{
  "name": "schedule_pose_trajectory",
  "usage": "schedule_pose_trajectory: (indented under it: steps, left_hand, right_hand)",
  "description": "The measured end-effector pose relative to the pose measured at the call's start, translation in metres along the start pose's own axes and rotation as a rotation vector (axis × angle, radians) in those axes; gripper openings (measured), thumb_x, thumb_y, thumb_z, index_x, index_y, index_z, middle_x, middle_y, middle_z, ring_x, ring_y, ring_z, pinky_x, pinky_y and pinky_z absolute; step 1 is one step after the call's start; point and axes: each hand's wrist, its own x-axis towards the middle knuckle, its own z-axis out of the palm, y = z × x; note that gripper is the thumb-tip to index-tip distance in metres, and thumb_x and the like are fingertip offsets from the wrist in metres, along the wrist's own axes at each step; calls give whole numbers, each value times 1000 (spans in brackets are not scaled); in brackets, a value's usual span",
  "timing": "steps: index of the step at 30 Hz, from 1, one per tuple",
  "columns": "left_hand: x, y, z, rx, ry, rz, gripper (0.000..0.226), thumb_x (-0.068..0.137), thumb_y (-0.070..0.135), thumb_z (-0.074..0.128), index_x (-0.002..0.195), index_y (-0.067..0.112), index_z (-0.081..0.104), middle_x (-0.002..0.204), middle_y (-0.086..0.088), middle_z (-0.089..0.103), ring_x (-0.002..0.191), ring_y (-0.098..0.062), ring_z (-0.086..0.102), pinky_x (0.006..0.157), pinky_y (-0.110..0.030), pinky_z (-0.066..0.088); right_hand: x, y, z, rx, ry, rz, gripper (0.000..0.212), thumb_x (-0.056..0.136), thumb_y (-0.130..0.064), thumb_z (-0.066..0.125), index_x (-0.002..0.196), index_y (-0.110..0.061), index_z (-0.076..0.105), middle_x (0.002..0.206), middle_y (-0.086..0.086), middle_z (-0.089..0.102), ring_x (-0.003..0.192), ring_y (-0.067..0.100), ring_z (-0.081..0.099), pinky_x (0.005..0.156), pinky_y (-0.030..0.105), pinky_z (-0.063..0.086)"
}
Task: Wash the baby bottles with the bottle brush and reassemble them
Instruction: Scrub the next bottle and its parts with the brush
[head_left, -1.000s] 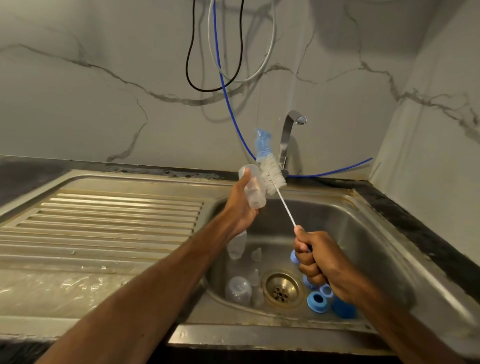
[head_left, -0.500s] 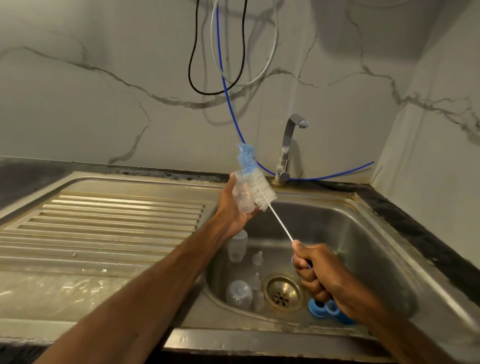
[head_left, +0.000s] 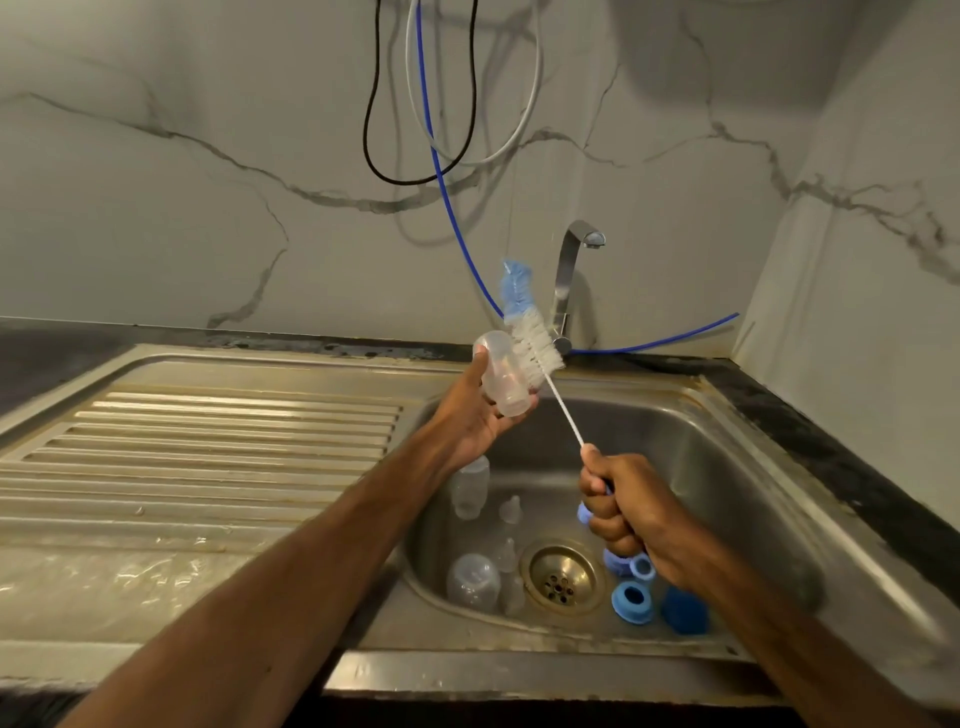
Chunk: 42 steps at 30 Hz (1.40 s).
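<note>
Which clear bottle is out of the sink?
The bottle held in the left hand, against the brush; the other two sit in the sink.

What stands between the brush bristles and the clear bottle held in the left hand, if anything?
Nothing visible does. The white bristles lie against the outer side of the bottle, which the left hand holds; the right hand grips the brush handle.

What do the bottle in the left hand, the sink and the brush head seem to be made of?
The bottle in the left hand looks like clear, glossy plastic: see-through walls. The sink seems stainless steel, brushed: grey with dull reflections. The brush head: white bristles, probably nylon, with a blue spongy tip.
</note>
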Motion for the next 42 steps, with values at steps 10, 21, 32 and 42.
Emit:
schedule_pose_trajectory:
  steps: [10,21,32,42]
  left_hand:
    - [0,-6,6,83,-93,-19,59,100,44,59,147,11,46,132,-21,63,103,-28,69,87,-43,60]
    - [6,-12,-13,813,-23,286,67,89,21,77,143,21,37,135,-9,58,117,-27,63,94,-50,58]
    - [11,-4,-32,1178,59,559,71,88,23,79,147,24,39,132,-3,57,119,-22,60,90,-30,52]
    - [2,-26,-4,1356,-25,578,80,85,19,83,152,17,39,149,-8,51,132,-23,51,103,-28,41]
  right_hand:
    - [4,0,-5,51,7,24,52,109,-40,36,61,-20,36,51,-4,24,38,7,17,39,15,12]
    - [0,-2,-13,-35,37,-16,51,108,-39,38,61,-20,39,52,-3,27,39,8,18,40,16,12]
    - [-13,0,-19,-111,1,-43,50,107,-40,40,62,-20,40,53,-2,27,40,9,17,40,16,14]
    - [-6,-2,-19,-94,71,-43,50,107,-42,39,63,-19,41,53,-2,28,41,10,19,40,17,15]
